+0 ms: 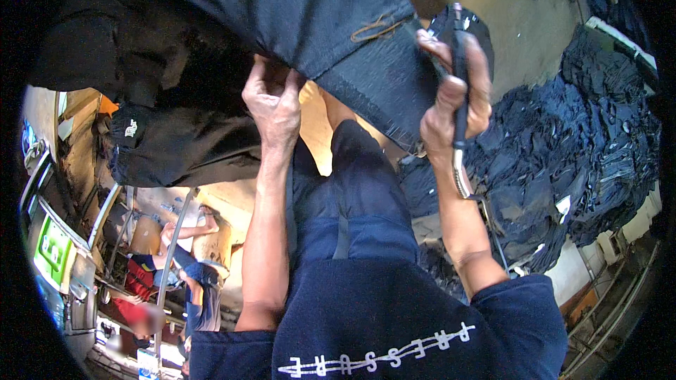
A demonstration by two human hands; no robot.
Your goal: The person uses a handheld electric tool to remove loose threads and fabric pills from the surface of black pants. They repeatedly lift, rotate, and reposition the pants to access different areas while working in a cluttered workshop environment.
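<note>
Item 1: dark blue woven fabric garment with a squared end and a faintly ribbed, worn-looking lower section [296,17]. Located at the top centre of the view, slanting down from the upper left toward the right; its lower edge lies between the two hands, with loose threads at the lower right corner. A looped tan cord [375,29] lies on its surface, near the seam.

Item 2: left hand [273,102], bare. Grip narrow, thumb and fingers pinching the lower edge of the garment; fingertips partly hidden by the cloth.

Item 3: right hand [456,95], bare. Grip closed around a slender rod-like tool with a black shaft and silvery metal ends [460,130], held roughly upright in the view; the fingers are just beside the garment's right edge. Whether they also grip the cloth cannot be told.

Item 4: black draped cloth with a small white emblem [190,148], left of the left hand.

Item 5: large heap of crumpled dark blue-black fabric [563,141], at right, beyond the right forearm.

Item 6: navy short-sleeved shirt with white lettering [380,309], worn by the person.

Item 7: co-worker in a red top [132,311], lower left, well apart from the hands.

Item 8: bright green rectangular panel with a pale border [53,248], far left.
</note>
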